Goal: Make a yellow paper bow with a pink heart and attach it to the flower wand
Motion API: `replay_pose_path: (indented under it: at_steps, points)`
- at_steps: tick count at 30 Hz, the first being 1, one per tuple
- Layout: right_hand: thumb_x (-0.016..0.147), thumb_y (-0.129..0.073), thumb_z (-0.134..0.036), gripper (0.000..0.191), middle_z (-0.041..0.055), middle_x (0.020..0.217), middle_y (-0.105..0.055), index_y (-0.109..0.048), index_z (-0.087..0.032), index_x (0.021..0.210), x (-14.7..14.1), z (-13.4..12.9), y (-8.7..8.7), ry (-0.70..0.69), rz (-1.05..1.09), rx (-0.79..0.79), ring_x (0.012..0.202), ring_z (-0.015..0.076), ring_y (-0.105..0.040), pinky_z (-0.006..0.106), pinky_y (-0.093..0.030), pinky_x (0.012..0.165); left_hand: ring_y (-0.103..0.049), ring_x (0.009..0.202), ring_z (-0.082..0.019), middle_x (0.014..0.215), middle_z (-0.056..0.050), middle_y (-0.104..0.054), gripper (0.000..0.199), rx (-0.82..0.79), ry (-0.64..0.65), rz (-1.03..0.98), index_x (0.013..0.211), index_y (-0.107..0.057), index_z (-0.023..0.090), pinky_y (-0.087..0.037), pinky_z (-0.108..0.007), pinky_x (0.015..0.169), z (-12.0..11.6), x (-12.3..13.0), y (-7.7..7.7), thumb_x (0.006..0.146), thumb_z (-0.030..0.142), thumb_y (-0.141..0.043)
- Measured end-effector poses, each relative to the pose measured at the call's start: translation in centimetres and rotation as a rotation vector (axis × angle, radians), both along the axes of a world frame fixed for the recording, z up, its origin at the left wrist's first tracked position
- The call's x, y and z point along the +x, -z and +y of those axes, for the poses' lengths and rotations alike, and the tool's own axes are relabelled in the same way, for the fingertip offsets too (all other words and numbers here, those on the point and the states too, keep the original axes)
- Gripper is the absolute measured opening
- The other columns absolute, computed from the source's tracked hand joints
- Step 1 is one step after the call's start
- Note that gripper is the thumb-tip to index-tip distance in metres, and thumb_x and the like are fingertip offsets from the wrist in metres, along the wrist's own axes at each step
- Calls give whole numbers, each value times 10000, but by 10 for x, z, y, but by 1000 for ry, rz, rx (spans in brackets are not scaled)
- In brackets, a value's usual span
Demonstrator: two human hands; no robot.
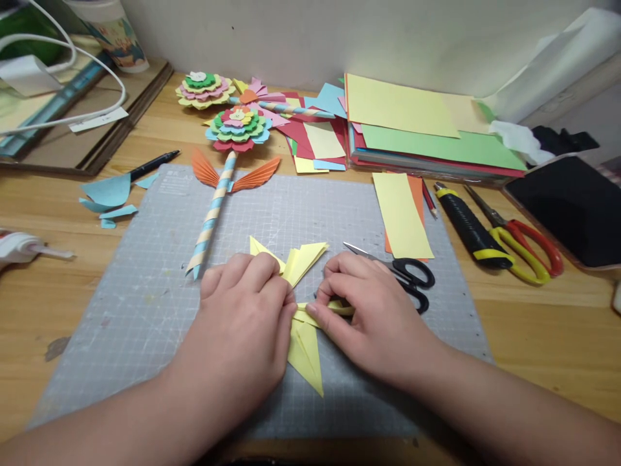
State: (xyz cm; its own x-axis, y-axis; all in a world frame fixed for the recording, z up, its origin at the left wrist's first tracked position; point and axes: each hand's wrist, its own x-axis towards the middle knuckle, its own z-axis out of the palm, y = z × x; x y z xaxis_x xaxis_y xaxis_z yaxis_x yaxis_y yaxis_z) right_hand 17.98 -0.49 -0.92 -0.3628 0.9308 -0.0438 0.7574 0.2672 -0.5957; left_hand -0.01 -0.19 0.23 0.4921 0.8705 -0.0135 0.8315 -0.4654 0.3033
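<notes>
Since the yellow folded paper [305, 353] lies between the left hand [245, 310] and right hand [371, 310] over the grey mat [140, 310], neither's nearer. Both pinch it around the middle, long axis roughly near-to-far.

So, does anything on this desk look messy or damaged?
Yes: a dark blotch marks the wooden desk beside the left edge of the grey mat, perhaps stain or wear, and irregular blue scraps lie loose near the black pen.

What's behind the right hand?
Behind the right hand, black-handled scissors lie on the grey mat. A blade tip and the handles show; their middle is covered. The hand also hides part of the folded yellow paper it pinches.
</notes>
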Motion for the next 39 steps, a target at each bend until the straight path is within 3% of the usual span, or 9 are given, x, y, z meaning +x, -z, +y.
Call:
replay_pose_path:
  at_steps: [24, 28, 33, 39]
  points:
    - [821, -615, -203, 161, 5, 849, -580, -594, -194, 661, -10, 0, -3, 77, -35, -30, 825, 186, -528, 369, -344, 744, -484, 877, -264, 881, -67, -566, 155, -10, -8, -28, 806, -577, 186, -357, -448, 739, -1, -1, -1, 879, 184, -439]
    - [817, -622, -214, 149, 5, 869, -590, -603, -197, 670, -9, 2, -2, 72, -20, -38, 837, 186, -535, 371, -340, 755, -484, 889, -258, 970, -66, -583, 212, 95, -39, -73, 895, -642, 228, -351, -450, 738, -1, -13, -8, 865, 158, -444]
    - [809, -629, -206, 150, 0, 856, -584, -592, -197, 664, -8, 4, -1, 71, 4, -32, 822, 177, -534, 358, -335, 740, -485, 885, -270, 941, -52, -594, 234, 115, 49, -56, 934, -688, 289, -361, -465, 761, -15, -20, -12, 835, 188, -501]
    - [812, -626, -203, 153, -5, 825, -568, -583, -196, 665, -8, 3, 0, 64, 5, -32, 794, 171, -520, 351, -324, 719, -505, 921, -311, 944, -44, -646, 385, 158, 164, 78, 1139, -623, 267, -317, -469, 760, -27, -24, -2, 797, 167, -477]
